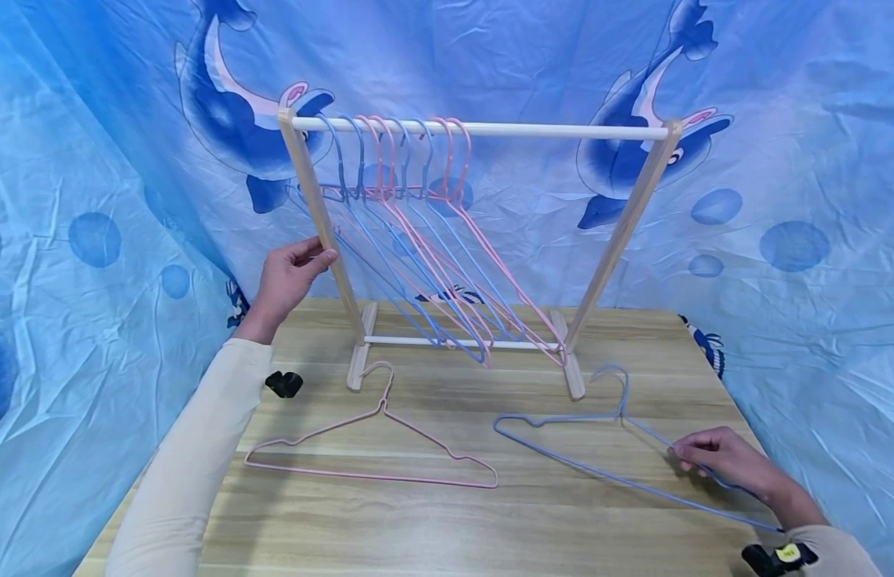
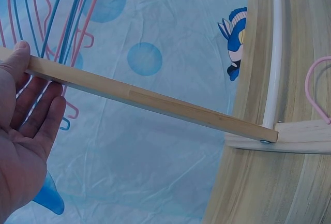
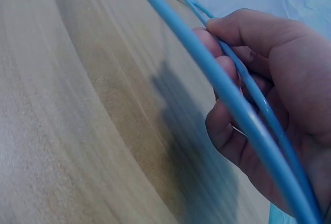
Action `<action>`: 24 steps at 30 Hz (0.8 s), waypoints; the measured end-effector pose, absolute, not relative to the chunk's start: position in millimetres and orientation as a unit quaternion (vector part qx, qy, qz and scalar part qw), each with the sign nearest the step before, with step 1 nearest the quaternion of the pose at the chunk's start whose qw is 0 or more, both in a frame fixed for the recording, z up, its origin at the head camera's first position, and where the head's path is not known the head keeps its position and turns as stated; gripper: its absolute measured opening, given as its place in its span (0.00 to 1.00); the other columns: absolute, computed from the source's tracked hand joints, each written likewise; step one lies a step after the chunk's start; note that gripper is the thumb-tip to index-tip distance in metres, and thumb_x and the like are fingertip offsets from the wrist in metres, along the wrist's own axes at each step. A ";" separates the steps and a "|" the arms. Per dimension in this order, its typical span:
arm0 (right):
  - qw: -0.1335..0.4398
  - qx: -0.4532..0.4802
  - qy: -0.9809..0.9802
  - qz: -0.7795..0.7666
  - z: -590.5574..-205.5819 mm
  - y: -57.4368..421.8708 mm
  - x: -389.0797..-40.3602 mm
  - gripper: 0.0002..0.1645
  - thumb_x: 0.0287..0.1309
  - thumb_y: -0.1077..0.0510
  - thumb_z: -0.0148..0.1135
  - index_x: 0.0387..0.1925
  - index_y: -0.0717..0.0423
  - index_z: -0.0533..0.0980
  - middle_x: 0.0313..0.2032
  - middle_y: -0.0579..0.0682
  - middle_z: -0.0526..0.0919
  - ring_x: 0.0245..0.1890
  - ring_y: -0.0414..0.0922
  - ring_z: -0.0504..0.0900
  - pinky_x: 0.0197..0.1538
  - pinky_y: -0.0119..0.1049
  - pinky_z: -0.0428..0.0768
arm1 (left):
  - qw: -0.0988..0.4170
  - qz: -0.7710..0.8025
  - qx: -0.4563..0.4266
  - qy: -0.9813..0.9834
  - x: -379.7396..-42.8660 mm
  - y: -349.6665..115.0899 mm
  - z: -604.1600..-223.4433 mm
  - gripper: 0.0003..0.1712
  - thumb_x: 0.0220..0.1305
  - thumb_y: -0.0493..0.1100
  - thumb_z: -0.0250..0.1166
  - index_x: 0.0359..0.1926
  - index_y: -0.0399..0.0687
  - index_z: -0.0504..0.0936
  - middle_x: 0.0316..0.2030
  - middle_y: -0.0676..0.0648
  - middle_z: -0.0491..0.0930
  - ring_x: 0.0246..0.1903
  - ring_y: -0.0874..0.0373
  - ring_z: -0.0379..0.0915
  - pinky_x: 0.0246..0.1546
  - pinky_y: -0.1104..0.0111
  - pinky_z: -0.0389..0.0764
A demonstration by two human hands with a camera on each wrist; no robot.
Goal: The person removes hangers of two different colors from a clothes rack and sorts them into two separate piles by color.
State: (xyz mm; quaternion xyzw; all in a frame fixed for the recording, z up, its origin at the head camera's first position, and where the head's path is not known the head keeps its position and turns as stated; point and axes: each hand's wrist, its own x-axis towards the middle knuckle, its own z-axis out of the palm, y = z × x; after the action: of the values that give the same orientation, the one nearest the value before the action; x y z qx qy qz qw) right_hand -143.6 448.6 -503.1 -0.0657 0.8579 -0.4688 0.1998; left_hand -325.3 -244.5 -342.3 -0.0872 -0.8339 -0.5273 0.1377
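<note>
A wooden clothes rack (image 1: pixel 348 300) with white rails stands on the table. My left hand (image 1: pixel 291 276) holds its left post, the thumb on one side and the fingers on the other, as the left wrist view (image 2: pixel 31 141) also shows. Low over the table at the right, my right hand (image 1: pixel 731 461) pinches one sloping arm of a blue wire hanger (image 1: pixel 562 418). That hanger's hook points toward the rack. Close up in the right wrist view, blue hanger wires (image 3: pixel 227 94) pass by the fingers and palm.
Several blue and pink hangers (image 1: pixel 340 160) hang on the left half of the top rail (image 1: pixel 562 131). One pink hanger (image 1: pixel 367 478) lies flat on the wooden table (image 1: pixel 432 533), in front of the rack. Behind is a blue dolphin-print curtain (image 1: pixel 504 64).
</note>
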 end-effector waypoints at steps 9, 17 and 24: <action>0.212 -0.053 0.857 -0.466 -508.6 448.6 -143.5 0.22 0.75 0.57 0.56 0.53 0.76 0.80 0.33 0.49 0.88 0.30 0.36 0.81 0.31 0.32 0.82 | 0.136 -0.528 -0.089 -0.833 -325.9 -243.0 -343.8 0.34 0.70 0.62 0.63 0.69 0.50 0.77 0.59 0.38 0.82 0.57 0.53 0.80 0.63 0.56 0.78; 0.215 -0.056 0.871 -0.438 -502.0 446.7 -145.9 0.23 0.74 0.56 0.56 0.53 0.75 0.79 0.32 0.47 0.84 0.26 0.37 0.77 0.28 0.31 0.78 | 0.135 -0.531 -0.086 -0.832 -325.5 -243.6 -343.7 0.33 0.70 0.61 0.63 0.69 0.51 0.77 0.58 0.38 0.82 0.56 0.54 0.80 0.64 0.56 0.78; 0.225 -0.044 0.863 -0.450 -499.2 451.6 -144.0 0.25 0.76 0.56 0.53 0.55 0.79 0.76 0.40 0.54 0.87 0.34 0.38 0.84 0.35 0.35 0.86 | 0.134 -0.529 -0.086 -0.833 -325.6 -244.3 -342.5 0.34 0.69 0.63 0.63 0.69 0.53 0.77 0.58 0.39 0.82 0.55 0.56 0.80 0.64 0.55 0.78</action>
State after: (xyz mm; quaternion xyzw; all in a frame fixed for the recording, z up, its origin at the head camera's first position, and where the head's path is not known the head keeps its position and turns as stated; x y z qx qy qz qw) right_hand -144.0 451.6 -499.2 -0.0436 0.8635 -0.4495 0.2246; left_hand -325.6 -244.3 -342.5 -0.0863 -0.8335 -0.5290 0.1342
